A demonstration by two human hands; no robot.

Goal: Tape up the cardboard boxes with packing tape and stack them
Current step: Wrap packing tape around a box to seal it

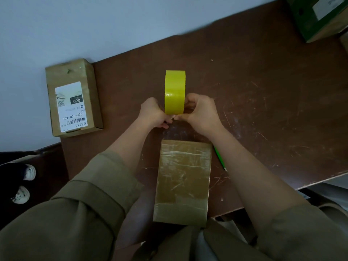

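Scratched dark-brown tabletop (263,110) fills most of the view, with a pale floor beyond its far edge. Both hands meet at the yellow tape roll (175,91), which stands on edge in front of the person: the right hand (199,112) curls round the roll's near right side, gripping it, while the left hand (153,113) has its fingers bent in at the roll's lower rim, apparently pinching or picking at the tape end, though the exact contact is too small to confirm. Just nearer the person lies a cardboard box (182,181), its top already glossy with wrinkled tape, its near end overhanging the table edge. A second box with a shipping label (72,98) sits on the floor well to the left, and a green pencil-like stick (219,157) lies beside the near box. To do this step well, the roll should be kept steady while the loose end is lifted cleanly, then pulled straight toward the box so the strip stays flat, centred on the seam and free of further wrinkles.
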